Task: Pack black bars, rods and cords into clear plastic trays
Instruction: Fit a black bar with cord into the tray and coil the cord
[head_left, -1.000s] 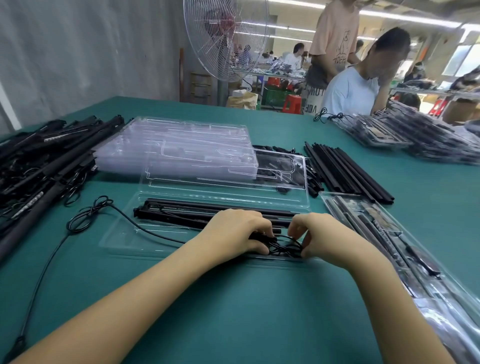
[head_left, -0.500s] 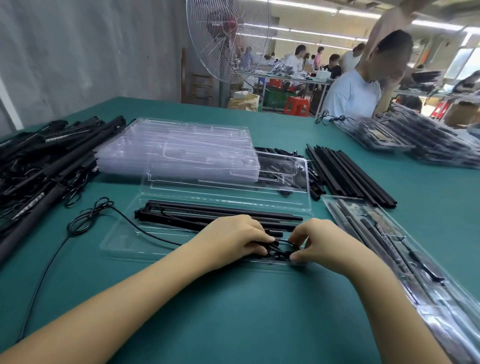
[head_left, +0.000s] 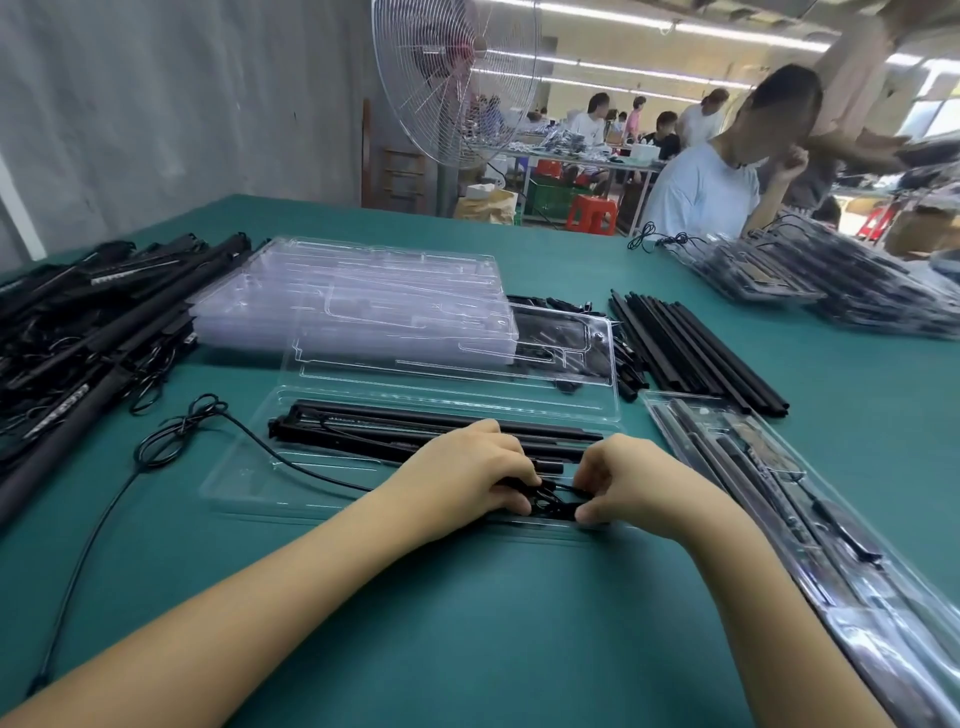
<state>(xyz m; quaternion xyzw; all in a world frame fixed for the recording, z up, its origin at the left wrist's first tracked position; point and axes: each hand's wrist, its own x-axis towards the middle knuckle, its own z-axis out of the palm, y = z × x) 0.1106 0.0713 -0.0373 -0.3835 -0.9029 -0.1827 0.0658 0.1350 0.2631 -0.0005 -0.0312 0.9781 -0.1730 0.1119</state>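
Because curled fingers (head_left: 511, 493) cover it, the cord bundle (head_left: 551, 501) at centre frame shows only as a black tangle, pinched by left hand (head_left: 467, 467) and right hand (head_left: 641, 486) at the near edge of the clear tray (head_left: 244, 488), beside the black bars (head_left: 395, 415). Both grips match a second ago; the standing person (head_left: 852, 88) has shifted to the upper right.

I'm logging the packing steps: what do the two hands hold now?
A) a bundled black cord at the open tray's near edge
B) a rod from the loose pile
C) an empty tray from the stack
A: the left hand and right hand both pinch the black cord bundle at the near edge of the open tray, in front of the black bars.
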